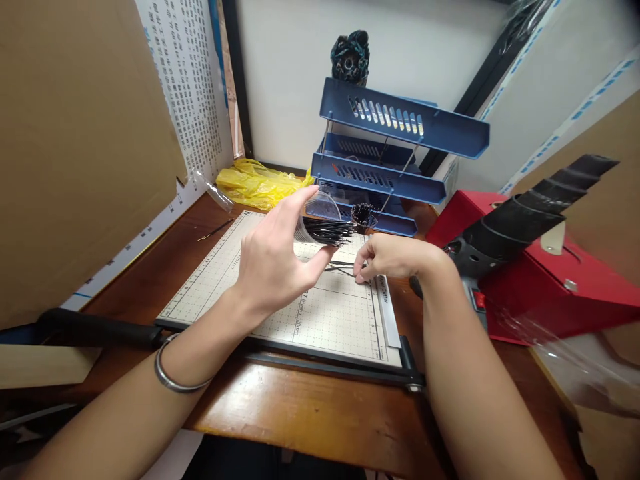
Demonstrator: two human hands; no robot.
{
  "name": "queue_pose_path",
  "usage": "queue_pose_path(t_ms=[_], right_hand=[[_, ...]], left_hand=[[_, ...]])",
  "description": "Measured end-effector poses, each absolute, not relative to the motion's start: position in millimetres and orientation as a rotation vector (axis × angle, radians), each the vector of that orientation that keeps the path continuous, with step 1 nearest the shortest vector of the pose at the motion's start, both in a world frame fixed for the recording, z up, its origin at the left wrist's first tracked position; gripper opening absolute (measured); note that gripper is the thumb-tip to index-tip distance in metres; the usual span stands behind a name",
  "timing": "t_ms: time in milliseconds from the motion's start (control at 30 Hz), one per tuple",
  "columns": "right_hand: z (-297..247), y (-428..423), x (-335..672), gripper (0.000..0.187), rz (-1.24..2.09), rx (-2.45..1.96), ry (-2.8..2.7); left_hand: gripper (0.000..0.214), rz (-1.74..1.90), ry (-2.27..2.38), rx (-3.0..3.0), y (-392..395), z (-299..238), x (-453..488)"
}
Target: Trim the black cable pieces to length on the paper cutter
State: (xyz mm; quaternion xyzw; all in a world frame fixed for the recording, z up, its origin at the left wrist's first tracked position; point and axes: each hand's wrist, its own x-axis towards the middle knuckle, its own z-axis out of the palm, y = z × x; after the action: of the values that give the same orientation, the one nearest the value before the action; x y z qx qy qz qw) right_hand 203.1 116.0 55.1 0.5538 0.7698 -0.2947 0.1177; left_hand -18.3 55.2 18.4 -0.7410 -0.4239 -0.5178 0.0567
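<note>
My left hand [277,260] grips a clear plastic cup [315,215] tipped on its side, with a bundle of thin black strips [327,232] sticking out of its mouth to the right. My right hand [387,259] is closed in a pinch on a few loose black strips [341,267] lying on the gridded board of a paper cutter [320,313]. Both hands hover over the board's far right part. The cutter's black handle [95,329] lies along its near edge.
A blue three-tier letter tray [395,143] stands behind the board, with a second cup of black strips [363,215] at its foot. A red box [545,280] carrying a black heat gun [525,217] sits right. A yellow plastic bag [255,183] lies at the back. Cardboard [75,147] walls the left.
</note>
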Motion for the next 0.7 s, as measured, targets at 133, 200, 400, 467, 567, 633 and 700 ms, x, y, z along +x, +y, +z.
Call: queue_pose_path(t_ms=[133, 200, 400, 467, 567, 633, 700], right_hand=[[51.2, 100.3, 185.5, 0.016, -0.736, 1.698, 2.341], [47.7, 94.1, 177.3, 0.016, -0.616, 1.707, 2.435], [43.8, 87.9, 161.1, 0.011, -0.378, 1.688, 2.466], [44.9, 89.5, 158.8, 0.011, -0.359, 1.665, 2.441], [46.4, 92.9, 158.0, 0.014, -0.352, 1.635, 2.416], [47.1, 94.8, 158.7, 0.013, -0.381, 1.604, 2.415], [48.4, 95.8, 159.9, 0.011, -0.431, 1.581, 2.421]], left_hand=[[0.065, -1.604, -1.283, -2.252, 56.0, 19.2, -18.6], [0.066, -1.612, -1.283, -2.25, 56.6, 19.2, -18.7], [0.065, -1.613, -1.293, -2.254, 58.8, 17.1, -18.4], [0.065, -1.616, -1.306, -2.261, 59.4, 16.6, -18.3], [0.065, -1.63, -1.308, -2.263, 59.7, 16.7, -18.3], [0.066, -1.634, -1.307, -2.264, 59.4, 17.0, -18.3], [0.066, -1.632, -1.309, -2.266, 58.9, 17.2, -18.3]])
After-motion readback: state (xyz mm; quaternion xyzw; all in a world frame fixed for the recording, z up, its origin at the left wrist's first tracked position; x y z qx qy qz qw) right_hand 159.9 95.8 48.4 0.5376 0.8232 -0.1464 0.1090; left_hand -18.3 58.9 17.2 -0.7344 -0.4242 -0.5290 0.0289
